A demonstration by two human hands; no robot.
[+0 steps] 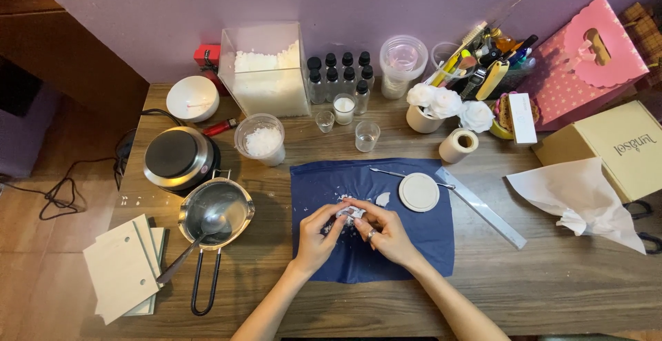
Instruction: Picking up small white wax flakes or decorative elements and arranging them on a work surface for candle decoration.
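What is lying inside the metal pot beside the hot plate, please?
A large spoon rests in the metal pot, handle over the rim. Whatever lies under its bowl is hidden.

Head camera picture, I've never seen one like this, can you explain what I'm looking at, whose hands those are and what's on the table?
The one picture comes from a camera worn on a person's head, looking down at a wooden table. The two bare arms entering from the bottom belong to that person. The left hand and the right hand meet over a dark blue cloth, together pinching a small white piece; what it is I cannot tell. White crumbs lie nearby. On the cloth rests a round white disc. To the left sit a metal pot with a spoon and a small hotplate.
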